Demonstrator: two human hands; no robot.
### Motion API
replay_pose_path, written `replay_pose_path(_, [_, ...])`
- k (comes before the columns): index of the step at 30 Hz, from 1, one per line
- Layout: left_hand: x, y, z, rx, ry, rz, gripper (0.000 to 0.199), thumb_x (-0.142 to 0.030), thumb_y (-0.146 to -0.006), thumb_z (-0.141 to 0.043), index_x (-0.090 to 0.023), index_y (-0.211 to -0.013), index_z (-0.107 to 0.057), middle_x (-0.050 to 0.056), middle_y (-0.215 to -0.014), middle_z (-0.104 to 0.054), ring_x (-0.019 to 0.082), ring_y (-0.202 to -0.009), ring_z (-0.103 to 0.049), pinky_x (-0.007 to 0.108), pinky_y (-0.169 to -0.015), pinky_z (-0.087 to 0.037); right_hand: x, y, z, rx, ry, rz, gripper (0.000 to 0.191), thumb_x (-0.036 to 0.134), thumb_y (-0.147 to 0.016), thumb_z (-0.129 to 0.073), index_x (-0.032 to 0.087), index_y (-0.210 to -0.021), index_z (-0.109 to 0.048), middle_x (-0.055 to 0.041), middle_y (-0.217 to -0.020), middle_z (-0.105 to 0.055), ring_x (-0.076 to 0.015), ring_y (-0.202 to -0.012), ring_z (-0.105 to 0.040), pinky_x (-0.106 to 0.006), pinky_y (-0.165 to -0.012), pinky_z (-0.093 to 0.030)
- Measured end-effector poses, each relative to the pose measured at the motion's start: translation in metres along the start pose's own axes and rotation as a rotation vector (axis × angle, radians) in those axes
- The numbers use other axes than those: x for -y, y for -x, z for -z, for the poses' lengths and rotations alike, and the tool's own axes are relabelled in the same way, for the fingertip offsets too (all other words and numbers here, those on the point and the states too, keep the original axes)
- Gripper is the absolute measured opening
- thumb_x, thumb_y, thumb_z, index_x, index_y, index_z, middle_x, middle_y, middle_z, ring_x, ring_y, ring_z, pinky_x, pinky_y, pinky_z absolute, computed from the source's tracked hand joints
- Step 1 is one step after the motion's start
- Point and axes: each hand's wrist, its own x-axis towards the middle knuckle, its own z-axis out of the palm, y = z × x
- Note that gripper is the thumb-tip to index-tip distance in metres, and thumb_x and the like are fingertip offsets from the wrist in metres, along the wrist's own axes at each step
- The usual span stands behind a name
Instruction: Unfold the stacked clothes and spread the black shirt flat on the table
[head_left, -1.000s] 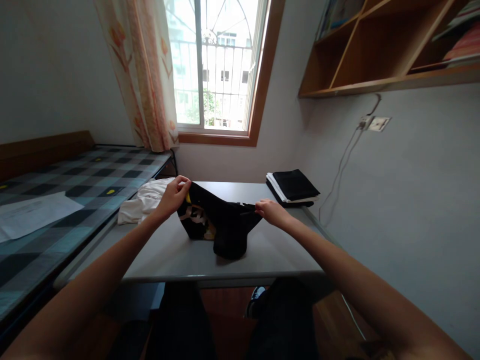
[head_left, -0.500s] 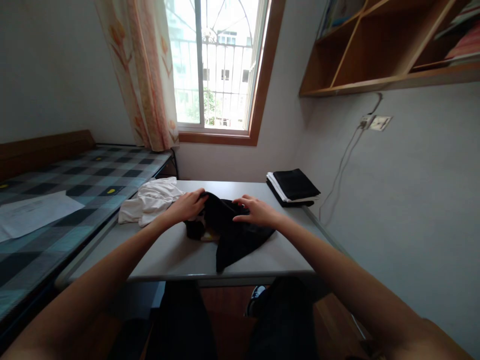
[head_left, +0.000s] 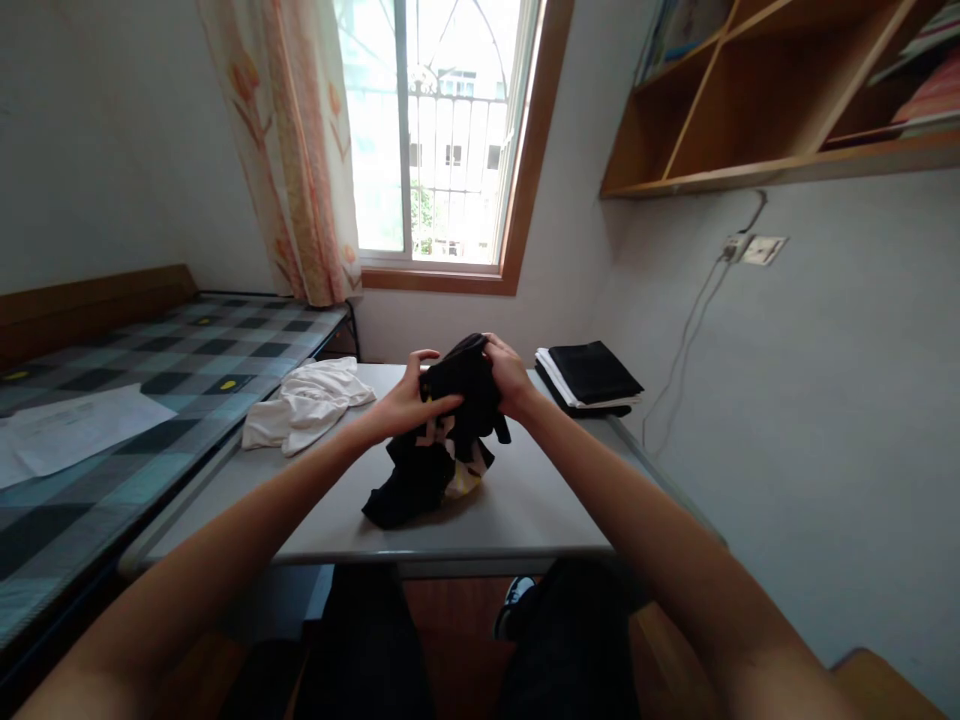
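A crumpled black shirt (head_left: 427, 480) with a pale and yellow print is bunched up over the middle of the table, its lower folds lying on the tabletop. My right hand (head_left: 510, 375) is closed on its raised upper edge. On its left side my left hand (head_left: 409, 405) has the cloth between the thumb in front and the fingers, which are partly hidden behind it. A rumpled white garment (head_left: 311, 400) lies on the table left of my left hand. Beyond my right hand sits a stack of folded black and white cloth (head_left: 592, 372).
The white table (head_left: 322, 525) stands below a window with a flowered curtain (head_left: 300, 150). A bed with a checked cover (head_left: 247, 335) and paper sheets (head_left: 82, 430) runs along the left. Wooden shelves (head_left: 735, 110) hang at upper right, above a wall socket (head_left: 761, 250) with cables.
The black shirt has been lifted and turned, so its print now shows at the front. My right hand has moved up and taken its top edge; my left hand has shifted right along it.
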Motion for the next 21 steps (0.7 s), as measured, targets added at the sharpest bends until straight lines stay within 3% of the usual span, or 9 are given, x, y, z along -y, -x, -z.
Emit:
replay_pose_path(2, [0.006, 0.002, -0.006, -0.024, 0.018, -0.008, 0.066, -0.037, -0.059, -0.083, -0.020, -0.116, -0.052, 0.002, -0.095, -0.064, 0.019, -0.087, -0.062, 0.029, -0.077, -0.049, 0.005, 0.008, -0.010, 0.123, -0.073, -0.036, 0.021, 0.044, -0.082, -0.055, 0.024, -0.083, -0.049, 0.0057, -0.067, -0.054, -0.0114, -0.062, -0.054, -0.021, -0.057, -0.045])
replay_pose_path(4, [0.010, 0.000, -0.004, -0.025, 0.016, -0.003, 0.055, -0.036, -0.061, -0.081, -0.018, -0.107, -0.059, 0.003, -0.095, -0.066, 0.021, -0.089, -0.062, 0.030, -0.079, -0.048, 0.008, 0.013, -0.012, 0.210, -0.102, -0.067, 0.024, 0.045, -0.080, -0.061, 0.024, -0.084, -0.051, 0.0056, -0.069, -0.056, -0.0109, -0.063, -0.056, -0.021, -0.060, -0.047])
replay_pose_path(7, [0.012, -0.011, 0.019, -0.093, 0.003, 0.019, 0.040, -0.038, -0.064, -0.078, -0.015, -0.093, -0.064, 0.001, -0.084, -0.066, 0.020, -0.081, -0.061, 0.030, -0.074, -0.048, 0.008, 0.007, 0.006, 0.207, -0.077, -0.061, 0.025, 0.045, -0.082, -0.062, 0.023, -0.090, -0.053, 0.0025, -0.078, -0.064, -0.0115, -0.071, -0.063, -0.025, -0.068, -0.052])
replay_pose_path(10, [0.003, -0.026, 0.061, -0.393, 0.002, -0.045, 0.039, -0.042, -0.066, -0.078, -0.014, -0.089, -0.062, 0.000, -0.082, -0.066, 0.017, -0.079, -0.058, 0.029, -0.073, -0.047, -0.002, -0.011, 0.045, 0.031, 0.095, 0.014, 0.020, 0.039, -0.085, -0.061, 0.021, -0.092, -0.055, -0.0025, -0.085, -0.069, -0.0131, -0.077, -0.066, -0.028, -0.072, -0.054])
replay_pose_path(12, [-0.008, -0.033, 0.096, -0.656, -0.026, -0.154, 0.047, -0.047, -0.068, -0.078, -0.015, -0.097, -0.060, 0.000, -0.095, -0.067, 0.015, -0.088, -0.057, 0.029, -0.080, -0.046, -0.014, -0.023, 0.078, -0.114, 0.279, 0.018, 0.014, 0.033, -0.085, -0.060, 0.020, -0.089, -0.056, -0.0031, -0.081, -0.069, -0.0131, -0.074, -0.066, -0.027, -0.068, -0.053])
replay_pose_path(15, [-0.020, -0.030, 0.149, -0.929, -0.270, -0.339, 0.057, -0.063, -0.073, -0.068, -0.020, -0.108, -0.057, -0.005, -0.106, -0.066, 0.017, -0.107, -0.051, 0.032, -0.090, -0.040, -0.033, -0.028, 0.124, -0.325, 0.660, -0.022, 0.011, 0.029, -0.085, -0.058, 0.018, -0.086, -0.057, -0.0066, -0.080, -0.068, -0.0144, -0.072, -0.064, -0.027, -0.068, -0.052])
replay_pose_path(16, [-0.020, -0.026, 0.165, -0.901, -0.385, -0.308, 0.057, -0.069, -0.073, -0.063, -0.025, -0.109, -0.057, -0.007, -0.105, -0.067, 0.019, -0.115, -0.045, 0.033, -0.092, -0.038, -0.038, -0.026, 0.137, -0.386, 0.842, -0.023, 0.012, 0.030, -0.085, -0.058, 0.018, -0.086, -0.059, -0.0083, -0.081, -0.068, -0.0159, -0.074, -0.064, -0.028, -0.069, -0.051])
replay_pose_path(18, [-0.008, -0.015, 0.190, -0.804, -0.571, -0.182, 0.062, -0.077, -0.068, -0.056, -0.031, -0.110, -0.057, -0.008, -0.093, -0.068, 0.024, -0.126, -0.036, 0.038, -0.095, -0.035, -0.046, -0.019, 0.158, -0.442, 0.960, -0.033, 0.014, 0.030, -0.084, -0.058, 0.017, -0.090, -0.062, -0.0137, -0.091, -0.068, -0.0205, -0.083, -0.063, -0.032, -0.076, -0.050])
replay_pose_path(21, [0.034, 0.004, 0.208, -0.442, -0.765, 0.114, 0.070, -0.082, -0.057, -0.056, -0.043, -0.115, -0.057, -0.016, -0.087, -0.069, 0.028, -0.123, -0.042, 0.042, -0.096, -0.038, -0.053, -0.005, 0.179, -0.486, 1.051, -0.052, 0.024, 0.029, -0.082, -0.059, 0.015, -0.101, -0.064, -0.0198, -0.108, -0.065, -0.0264, -0.099, -0.059, -0.037, -0.087, -0.046])
